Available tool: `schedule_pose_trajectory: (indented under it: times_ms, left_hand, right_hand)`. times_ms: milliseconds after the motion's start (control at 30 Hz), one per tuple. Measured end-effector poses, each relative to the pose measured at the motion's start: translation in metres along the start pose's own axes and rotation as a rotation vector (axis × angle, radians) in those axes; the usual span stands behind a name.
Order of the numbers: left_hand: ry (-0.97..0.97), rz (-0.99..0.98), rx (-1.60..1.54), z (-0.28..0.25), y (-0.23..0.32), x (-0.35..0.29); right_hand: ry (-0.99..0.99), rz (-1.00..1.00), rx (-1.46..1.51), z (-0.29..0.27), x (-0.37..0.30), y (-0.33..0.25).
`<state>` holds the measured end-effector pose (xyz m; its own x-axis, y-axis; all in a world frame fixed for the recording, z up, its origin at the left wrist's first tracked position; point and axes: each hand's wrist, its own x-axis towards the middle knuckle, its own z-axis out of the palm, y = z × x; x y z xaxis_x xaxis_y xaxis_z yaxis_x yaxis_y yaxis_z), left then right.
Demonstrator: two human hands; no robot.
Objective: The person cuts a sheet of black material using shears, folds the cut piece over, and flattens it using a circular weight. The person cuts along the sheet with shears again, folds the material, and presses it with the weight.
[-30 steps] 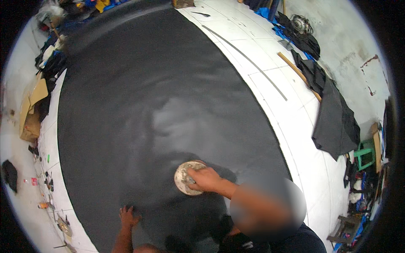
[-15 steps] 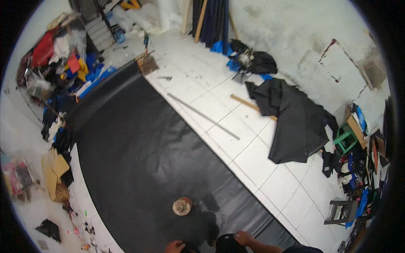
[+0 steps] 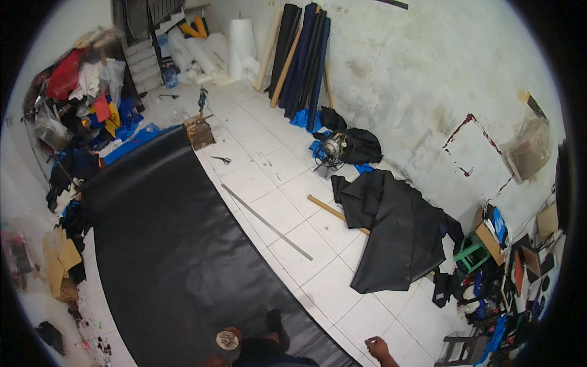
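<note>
- The black sheet (image 3: 165, 244) lies flat. Its long way slants from top left down to bottom right. It looks smooth and a bit shiny, with soft ripples.
- The left hand (image 3: 216, 359) is dark and cut off; I cannot tell its grip.
- The round block (image 3: 228, 338) sits on the sheet, just beside that hand, pale worn top up.
- White tiles (image 3: 333, 287) make room past the sheet's right edge.
- The right hand (image 3: 377, 347) has bent fingers; I cannot tell if it holds something.

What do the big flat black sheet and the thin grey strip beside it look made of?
Black sheet: probably vinyl or coated fabric, satin, judging by its soft sheen. Grey strip: likely metal, dull; straight and stiff-looking, though plastic is possible.
</note>
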<state>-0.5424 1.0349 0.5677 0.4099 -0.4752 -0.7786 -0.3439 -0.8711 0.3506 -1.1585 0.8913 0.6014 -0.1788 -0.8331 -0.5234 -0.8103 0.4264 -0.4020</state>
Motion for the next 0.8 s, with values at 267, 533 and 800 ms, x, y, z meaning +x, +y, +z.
schedule_pose_trajectory:
  times_ms: [267, 533, 800]
  left_hand:
    - [-0.082, 0.225, -0.067, -0.079, 0.247, 0.131]
    - [0.084, 0.224, -0.252, -0.107, 0.42, 0.151]
    - [0.059, -0.159, -0.34, -0.087, 0.391, 0.208]
  right_hand:
    - [-0.358, 0.408, 0.061, 0.017, -0.027, 0.041]
    - [-0.456, 0.234, 0.076, -0.011, 0.174, -0.059]
    - [0.107, -0.14, -0.032, -0.244, 0.57, -0.319]
